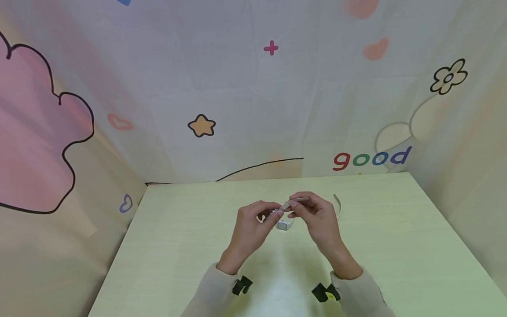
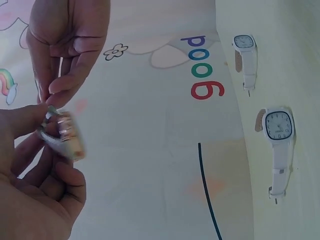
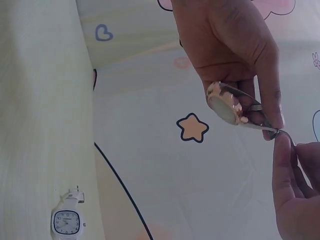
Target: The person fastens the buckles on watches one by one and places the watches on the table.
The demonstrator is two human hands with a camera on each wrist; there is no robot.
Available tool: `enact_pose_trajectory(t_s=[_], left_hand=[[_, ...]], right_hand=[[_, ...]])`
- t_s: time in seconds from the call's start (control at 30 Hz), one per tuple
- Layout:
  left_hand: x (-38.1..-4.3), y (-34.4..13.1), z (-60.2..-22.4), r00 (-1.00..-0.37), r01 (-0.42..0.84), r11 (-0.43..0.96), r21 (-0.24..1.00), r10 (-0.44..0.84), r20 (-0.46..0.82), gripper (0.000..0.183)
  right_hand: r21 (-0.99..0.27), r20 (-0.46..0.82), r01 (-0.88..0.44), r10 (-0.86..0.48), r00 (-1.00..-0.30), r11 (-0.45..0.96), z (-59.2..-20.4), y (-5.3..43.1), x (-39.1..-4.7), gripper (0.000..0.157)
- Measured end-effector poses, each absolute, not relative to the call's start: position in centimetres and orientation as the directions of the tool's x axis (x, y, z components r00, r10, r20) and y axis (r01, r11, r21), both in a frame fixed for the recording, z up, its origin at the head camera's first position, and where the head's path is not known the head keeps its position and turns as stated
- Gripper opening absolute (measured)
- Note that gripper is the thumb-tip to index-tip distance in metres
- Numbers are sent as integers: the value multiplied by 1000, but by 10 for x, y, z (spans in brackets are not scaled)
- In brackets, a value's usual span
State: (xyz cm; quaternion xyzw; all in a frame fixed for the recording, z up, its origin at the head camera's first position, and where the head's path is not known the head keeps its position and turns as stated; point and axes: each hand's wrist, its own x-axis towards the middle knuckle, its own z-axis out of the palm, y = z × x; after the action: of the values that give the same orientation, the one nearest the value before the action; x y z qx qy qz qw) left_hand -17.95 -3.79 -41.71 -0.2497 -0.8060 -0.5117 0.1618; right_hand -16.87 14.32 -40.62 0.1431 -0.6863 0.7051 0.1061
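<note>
A wristwatch with a rose-gold case [image 3: 223,106] and a thin greyish strap is held between both hands, above the table. My left hand [image 1: 252,226] grips the strap near the case, its thumb and fingers curled round it. My right hand [image 1: 318,220] pinches the strap's end between thumb and fingertips, close beside the left fingertips. In the left wrist view the watch [image 2: 70,135] is blurred. Below the hands lies a white square-faced watch [image 1: 283,225], partly covered by them in the head view. The strap of another white watch [image 1: 338,203] shows behind my right hand.
In the left wrist view, a nearer white watch [image 2: 279,125] and a farther white watch [image 2: 244,43] lie on the pale table [image 1: 170,246]. A printed curtain [image 1: 237,88] hangs behind the table's back edge and along its sides.
</note>
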Motion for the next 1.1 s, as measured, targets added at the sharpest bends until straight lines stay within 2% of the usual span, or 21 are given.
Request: enact_pose_trajectory(t_s=[0.2, 0.33, 0.57, 0.77, 1.1], left_hand=[[-181, -42, -415, -900, 404, 229, 886, 275, 339, 15], [-181, -43, -417, -910, 322, 126, 938, 313, 271, 17], [-181, -41, -417, -910, 318, 137, 938, 322, 262, 21], [-182, -40, -415, -909, 320, 166, 933, 331, 253, 18], [-183, -38, -418, -915, 293, 140, 946, 328, 235, 21]], right_hand=[[-935, 355, -354, -34, -934, -17, -407, 143, -168, 22], [-936, 352, -352, -32, -935, -1, -407, 144, -167, 21], [-929, 368, -369, -30, -929, 20, -409, 145, -166, 18], [-916, 398, -400, -36, -917, 36, -408, 146, -167, 16], [-895, 438, -439, -28, -898, 80, -408, 143, -165, 13]])
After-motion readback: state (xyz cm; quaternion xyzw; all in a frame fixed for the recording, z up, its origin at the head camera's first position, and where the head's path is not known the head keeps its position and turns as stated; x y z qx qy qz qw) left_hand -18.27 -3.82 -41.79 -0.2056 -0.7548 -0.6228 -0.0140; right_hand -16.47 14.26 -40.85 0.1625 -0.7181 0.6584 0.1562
